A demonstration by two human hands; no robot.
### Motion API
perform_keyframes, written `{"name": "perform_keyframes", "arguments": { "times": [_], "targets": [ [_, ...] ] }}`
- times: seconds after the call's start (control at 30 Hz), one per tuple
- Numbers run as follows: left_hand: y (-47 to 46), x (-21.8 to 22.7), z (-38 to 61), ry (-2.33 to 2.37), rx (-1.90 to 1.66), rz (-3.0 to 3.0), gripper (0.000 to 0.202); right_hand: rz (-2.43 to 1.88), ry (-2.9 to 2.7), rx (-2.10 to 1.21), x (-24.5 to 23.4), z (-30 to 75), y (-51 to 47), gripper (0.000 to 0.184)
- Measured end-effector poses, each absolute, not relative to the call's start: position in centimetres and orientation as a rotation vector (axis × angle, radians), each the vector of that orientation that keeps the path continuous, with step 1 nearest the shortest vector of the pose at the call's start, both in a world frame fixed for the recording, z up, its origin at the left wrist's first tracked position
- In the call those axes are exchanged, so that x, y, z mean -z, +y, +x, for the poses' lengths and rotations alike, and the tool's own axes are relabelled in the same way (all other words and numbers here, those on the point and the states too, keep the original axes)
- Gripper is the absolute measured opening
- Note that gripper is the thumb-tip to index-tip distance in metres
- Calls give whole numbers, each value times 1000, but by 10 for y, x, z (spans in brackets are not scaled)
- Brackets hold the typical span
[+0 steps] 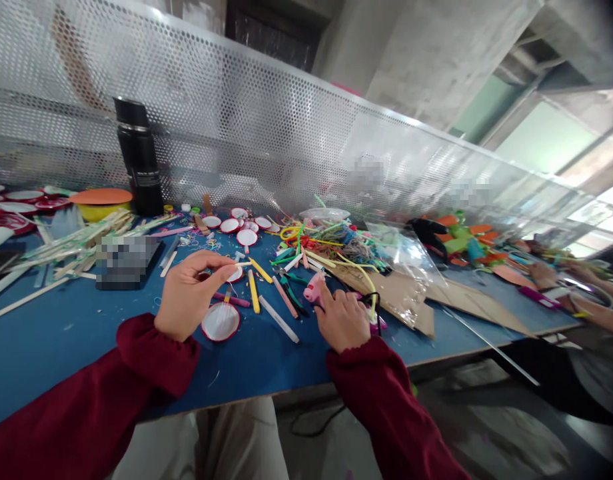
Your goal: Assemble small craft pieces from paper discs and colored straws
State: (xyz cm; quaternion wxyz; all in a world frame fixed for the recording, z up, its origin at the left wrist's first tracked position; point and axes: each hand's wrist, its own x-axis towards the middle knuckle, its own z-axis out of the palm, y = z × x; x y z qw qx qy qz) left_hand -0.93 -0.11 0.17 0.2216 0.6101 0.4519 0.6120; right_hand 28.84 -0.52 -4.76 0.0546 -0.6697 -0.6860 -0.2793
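**Blue table packed with craft bits, two hands apart at its front edge**

From where I stand, the left hand pinches a small pale stick between thumb and fingertip, over the table. Gripped by one end, it leaves the other end free, probably so the holder can see it. Well apart from it, the right hand is closed on a pink tool, likely a glue gun; the forefinger lies along it, perhaps to steady it.

Between the hands lie yellow sticks, a white stick and pliers, seemingly loose there for easy reach. A red-rimmed disc sits just beside the left hand. Farther back, a tangle of thread spreads near a clear bag; I cannot tell what the bag holds. Cardboard lies to its right.

At the back left, an orange disc covers a yellow bowl, hiding any contents. Beside it stands a capped black bottle, against the mesh screen. Far right, another person's hand is blurred.
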Motion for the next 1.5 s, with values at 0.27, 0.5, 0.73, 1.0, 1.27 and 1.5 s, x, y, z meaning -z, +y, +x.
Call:
{"name": "perform_keyframes", "arguments": {
  "times": [0.27, 0.5, 0.73, 1.0, 1.27, 1.5],
  "targets": [
    [-3, -2, -6, 1177, -1656, 1691, 18, -1545, -2009, 389, -8, 254, -25, 33],
    [-4, -3, -5, 1081, -1662, 1698, 18, -1095, -1805, -144, -28, 193, -13, 13],
    [0, -2, -7, 1082, -1651, 1679, 16, -1005, -1767, -257, -26, 176, -3, 9],
    [0, -2, -7, 1084, -1615, 1676, 14, -967, -1751, -285, -22, 174, -1, 7],
    [1, -7, -9, 1127, -1501, 1672, 21, -932, -1760, -286, -21, 173, 2, 10],
    [-8, -6, -26, 1566, -1150, 1842, 68, -1019, -1631, -276, -4, 180, 21, 11]
  ]
}}
